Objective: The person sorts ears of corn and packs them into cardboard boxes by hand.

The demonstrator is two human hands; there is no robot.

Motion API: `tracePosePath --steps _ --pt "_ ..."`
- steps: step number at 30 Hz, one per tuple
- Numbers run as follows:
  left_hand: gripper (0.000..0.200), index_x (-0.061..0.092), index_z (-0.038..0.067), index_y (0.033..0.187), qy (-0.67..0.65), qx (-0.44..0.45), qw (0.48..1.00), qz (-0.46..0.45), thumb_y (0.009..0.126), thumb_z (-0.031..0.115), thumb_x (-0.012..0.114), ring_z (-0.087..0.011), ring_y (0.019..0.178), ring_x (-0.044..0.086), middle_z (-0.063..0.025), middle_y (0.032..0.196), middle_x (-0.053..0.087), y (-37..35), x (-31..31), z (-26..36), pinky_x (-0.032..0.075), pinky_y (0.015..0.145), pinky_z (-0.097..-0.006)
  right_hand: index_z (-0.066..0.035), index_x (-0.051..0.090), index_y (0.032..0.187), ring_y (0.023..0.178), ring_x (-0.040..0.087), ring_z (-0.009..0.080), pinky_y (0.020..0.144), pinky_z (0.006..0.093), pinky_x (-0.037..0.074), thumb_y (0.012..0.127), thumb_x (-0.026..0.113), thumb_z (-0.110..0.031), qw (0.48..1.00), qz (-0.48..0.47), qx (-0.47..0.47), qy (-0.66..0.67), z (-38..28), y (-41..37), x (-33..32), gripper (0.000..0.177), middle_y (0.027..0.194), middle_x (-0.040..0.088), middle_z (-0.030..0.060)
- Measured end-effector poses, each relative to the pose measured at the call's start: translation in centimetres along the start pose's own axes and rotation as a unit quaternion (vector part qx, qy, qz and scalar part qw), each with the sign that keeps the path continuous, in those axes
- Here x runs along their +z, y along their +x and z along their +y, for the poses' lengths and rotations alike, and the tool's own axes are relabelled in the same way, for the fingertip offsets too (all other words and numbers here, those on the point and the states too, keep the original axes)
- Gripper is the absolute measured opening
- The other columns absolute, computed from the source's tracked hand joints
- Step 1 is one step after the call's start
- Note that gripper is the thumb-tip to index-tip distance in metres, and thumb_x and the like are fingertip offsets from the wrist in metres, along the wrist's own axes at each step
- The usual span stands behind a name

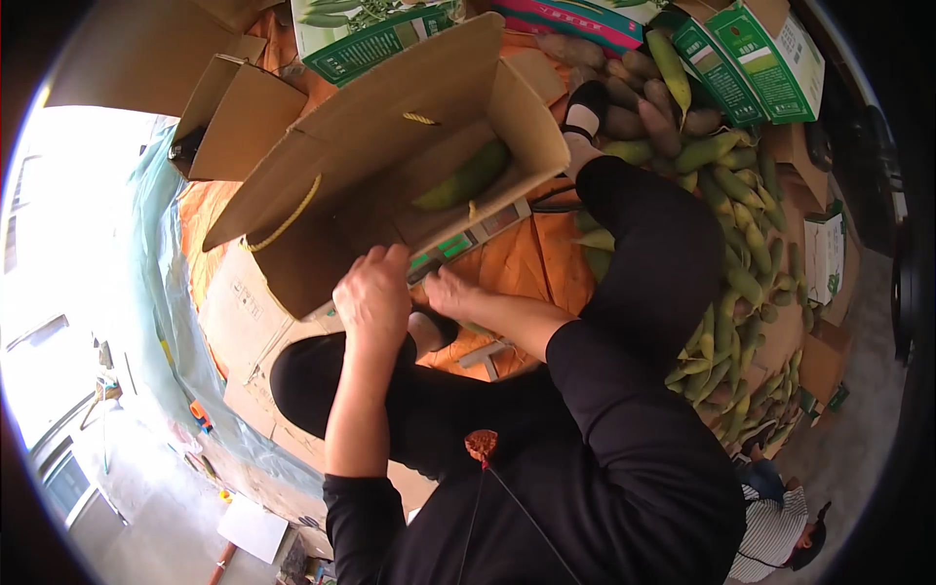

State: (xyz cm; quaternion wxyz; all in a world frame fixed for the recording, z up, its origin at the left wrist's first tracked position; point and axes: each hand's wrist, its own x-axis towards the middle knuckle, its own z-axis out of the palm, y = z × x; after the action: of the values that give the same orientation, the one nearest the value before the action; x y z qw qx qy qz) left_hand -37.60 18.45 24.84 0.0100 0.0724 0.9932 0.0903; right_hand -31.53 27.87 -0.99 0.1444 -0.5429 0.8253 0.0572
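A tall open cardboard box with yellow rope handles is tilted in front of me. One green radish lies inside it. My left hand is closed at the box's near rim, fingers curled over the edge. Just to its right, my right hand has its fingers drawn together beside a digital scale with lit green displays. A small dark part shows by those fingertips; whether they hold anything is hidden. The box covers much of the scale.
Many green radishes are heaped at the right, with reddish-brown roots behind. Green-and-white cartons stand at the back. A smaller open box is at the left. Orange sheeting covers the floor. Another person is at lower right.
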Motion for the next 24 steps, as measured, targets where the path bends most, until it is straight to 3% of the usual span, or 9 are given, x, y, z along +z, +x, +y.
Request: tracePosePath --steps 2,3,4,6,8,18,20,24 --pt "0.008 0.057 0.011 0.075 -0.003 -0.004 1.0 -0.004 0.069 0.006 0.057 -0.0258 0.072 0.061 -0.006 0.072 0.057 0.2 -0.4 0.2 0.05 0.059 -0.0375 -0.015 0.067 0.108 0.124 0.04 0.027 0.101 0.06 0.027 0.088 0.046 -0.025 0.983 0.017 -0.148 -0.112 -0.3 -0.5 0.0 0.031 0.121 0.057 0.0051" --pt "0.008 0.056 0.011 0.074 -0.007 -0.011 1.0 -0.005 0.068 0.005 0.057 -0.0256 0.071 0.061 -0.0059 0.072 0.057 0.2 -0.4 0.3 0.05 0.059 -0.0368 -0.015 0.067 0.108 0.124 0.04 0.027 0.101 0.06 0.027 0.088 0.046 -0.025 0.983 0.015 -0.146 -0.113 -0.5 -0.4 0.6 0.031 0.121 0.057 0.0051" --pt "0.014 0.056 0.011 0.073 -0.011 -0.015 1.0 -0.014 0.062 0.005 0.061 -0.0259 0.072 0.061 -0.0059 0.073 0.057 0.3 -0.4 0.1 0.05 0.06 -0.0368 -0.018 0.067 0.109 0.126 0.037 0.0272 0.104 0.0625 0.019 0.089 0.045 -0.028 0.97 -0.005 -0.203 -0.132 -1.0 0.3 2.9 0.031 0.127 0.053 0.0025" --pt "0.009 0.064 0.011 0.085 -0.024 -0.041 0.997 -0.059 0.077 0.011 0.062 -0.0267 0.077 0.062 -0.0071 0.078 0.061 0.7 -1.4 0.4 0.049 0.064 -0.0391 -0.026 0.066 0.11 0.129 0.033 0.0254 0.108 0.0673 -0.001 0.091 0.044 -0.032 0.949 -0.05 -0.26 -0.169 -1.3 0.8 3.7 0.03 0.137 0.044 -0.0033" --pt "0.008 0.064 0.01 0.085 -0.028 -0.048 0.996 -0.074 0.077 0.011 0.062 -0.0266 0.076 0.062 -0.0072 0.078 0.061 0.8 -1.4 0.3 0.049 0.064 -0.0388 -0.019 0.069 0.103 0.122 0.04 0.0265 0.108 0.0588 0.014 0.085 0.051 -0.033 0.935 -0.093 -0.301 -0.161 -0.2 0.7 0.6 0.029 0.121 0.058 -0.0003" --pt "0.009 0.064 0.011 0.087 -0.045 -0.052 0.996 -0.061 0.078 0.012 0.062 -0.0269 0.077 0.061 -0.0066 0.078 0.061 0.9 -1.6 0.7 0.049 0.065 -0.039 -0.017 0.07 0.102 0.114 0.046 0.0278 0.099 0.0595 0.027 0.085 0.053 -0.03 0.953 -0.204 -0.199 -0.102 0.5 -1.0 3.7 0.027 0.116 0.06 0.0029" --pt "0.009 0.064 0.011 0.087 -0.031 -0.059 0.996 -0.065 0.078 0.012 0.062 -0.0273 0.079 0.062 -0.0069 0.079 0.061 0.9 -1.7 0.8 0.049 0.065 -0.0396 -0.013 0.069 0.104 0.11 0.048 0.0294 0.088 0.0587 0.036 0.084 0.056 -0.028 0.964 -0.261 -0.043 -0.026 2.8 -3.3 0.6 0.028 0.112 0.062 0.0062" --pt "0.012 0.059 0.011 0.078 -0.014 -0.02 1.0 0.007 0.066 0.006 0.06 -0.0247 0.073 0.061 -0.0043 0.075 0.059 0.4 -0.3 0.3 0.05 0.061 -0.0365 -0.011 0.068 0.107 0.108 0.051 0.03 0.082 0.0589 0.041 0.082 0.059 -0.026 0.936 -0.338 0.008 -0.096 5.1 -5.2 -2.5 0.03 0.111 0.063 0.0081"
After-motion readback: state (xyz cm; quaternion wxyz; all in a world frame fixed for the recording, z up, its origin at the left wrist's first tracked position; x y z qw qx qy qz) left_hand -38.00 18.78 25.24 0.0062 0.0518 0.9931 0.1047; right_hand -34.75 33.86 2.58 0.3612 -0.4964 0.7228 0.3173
